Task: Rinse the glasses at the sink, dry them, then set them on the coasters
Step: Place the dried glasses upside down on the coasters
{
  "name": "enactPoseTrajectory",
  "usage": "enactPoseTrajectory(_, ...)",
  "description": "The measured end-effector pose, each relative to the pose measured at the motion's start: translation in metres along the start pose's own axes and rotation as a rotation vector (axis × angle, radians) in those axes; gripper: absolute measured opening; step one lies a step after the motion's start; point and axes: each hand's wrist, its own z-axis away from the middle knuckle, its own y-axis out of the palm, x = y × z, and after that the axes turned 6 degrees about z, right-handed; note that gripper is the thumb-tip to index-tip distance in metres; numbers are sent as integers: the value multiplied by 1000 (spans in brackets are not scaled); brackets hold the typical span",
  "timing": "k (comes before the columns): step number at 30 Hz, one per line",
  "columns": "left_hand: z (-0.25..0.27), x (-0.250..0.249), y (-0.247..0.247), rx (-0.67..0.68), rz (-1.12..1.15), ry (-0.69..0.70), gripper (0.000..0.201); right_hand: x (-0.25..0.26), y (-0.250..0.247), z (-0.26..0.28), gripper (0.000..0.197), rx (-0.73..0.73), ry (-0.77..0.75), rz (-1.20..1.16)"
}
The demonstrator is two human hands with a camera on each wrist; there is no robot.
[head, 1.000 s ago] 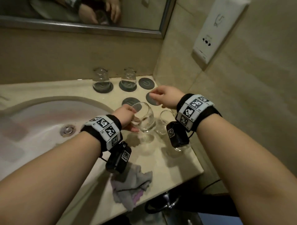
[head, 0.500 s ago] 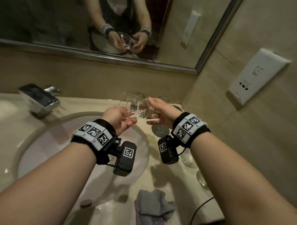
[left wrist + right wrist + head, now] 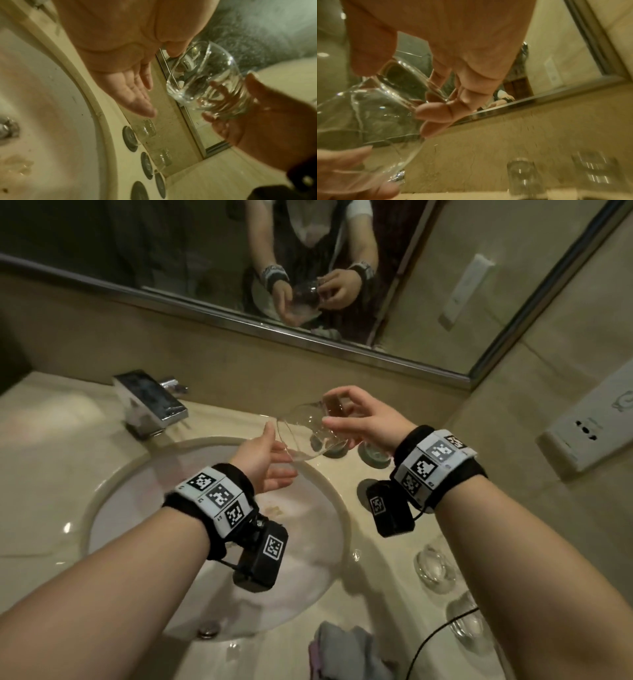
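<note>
A clear glass (image 3: 308,433) hangs tilted over the sink's (image 3: 102,494) right rim, mouth toward the left. My right hand (image 3: 356,419) grips it by the base, fingers curled round it (image 3: 436,112). My left hand (image 3: 267,463) lies open, palm up, just under and left of the glass's rim (image 3: 205,81), thumb close to it. Against the back wall two glasses (image 3: 145,129) (image 3: 161,158) stand on dark round coasters (image 3: 129,136). Two more coasters (image 3: 159,185) lie bare beside them.
A chrome faucet (image 3: 150,402) sits at the sink's back left. Two more glasses (image 3: 435,568) (image 3: 469,625) stand on the counter near its right front edge. A grey cloth (image 3: 346,648) lies at the front. A mirror and a wall socket plate (image 3: 589,433) close off the back and right.
The glass came up off the counter in my left hand and passed to my right hand. My left hand let go and opened. The view swung left toward the sink.
</note>
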Motion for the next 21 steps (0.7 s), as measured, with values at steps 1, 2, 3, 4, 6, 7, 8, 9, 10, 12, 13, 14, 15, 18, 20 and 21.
enactPoseTrajectory(1,-4,2,-2,-42,-53,21,56,4,-3,2,44,-21,-27,110)
enactPoseTrajectory(2,-7,3,-4,-78,-98,47,56,9,-6,3,48,-35,-60,254)
enactPoseTrajectory(3,-10,4,-6,-101,-148,73,55,14,-9,3,53,-38,-90,435)
enactPoseTrajectory(4,-12,5,-7,-114,-204,100,54,18,-10,3,59,-35,-112,608)
enactPoseTrajectory(6,-15,8,-5,-108,-291,143,53,22,-13,3,67,-35,-117,835)
enactPoseTrajectory(7,-16,9,-3,-100,-314,159,53,22,-14,3,68,-39,-110,884)
enactPoseTrajectory(8,-17,10,-1,-94,-336,176,53,20,-16,2,69,-43,-101,911)
enactPoseTrajectory(9,-18,11,2,-91,-364,195,52,18,-19,2,69,-46,-87,927)
enactPoseTrajectory(10,-20,12,5,-85,-400,216,51,15,-23,1,69,-50,-67,932)
enactPoseTrajectory(12,-23,15,12,-59,-479,249,47,7,-33,-1,69,-59,-8,915)
enactPoseTrajectory(13,-23,16,16,-41,-516,267,47,3,-40,-2,70,-62,26,898)
enactPoseTrajectory(14,-24,18,21,-24,-549,290,48,-3,-48,-3,71,-65,63,881)
enactPoseTrajectory(15,-24,19,26,-10,-575,309,50,-10,-57,-3,72,-72,102,868)
enactPoseTrajectory(18,-29,22,45,28,-644,355,50,-35,-85,-3,73,-114,219,852)
enactPoseTrajectory(20,-36,24,57,48,-668,358,47,-55,-103,-5,74,-161,291,851)
enactPoseTrajectory(21,-40,24,64,53,-671,352,47,-65,-112,-7,74,-186,322,845)
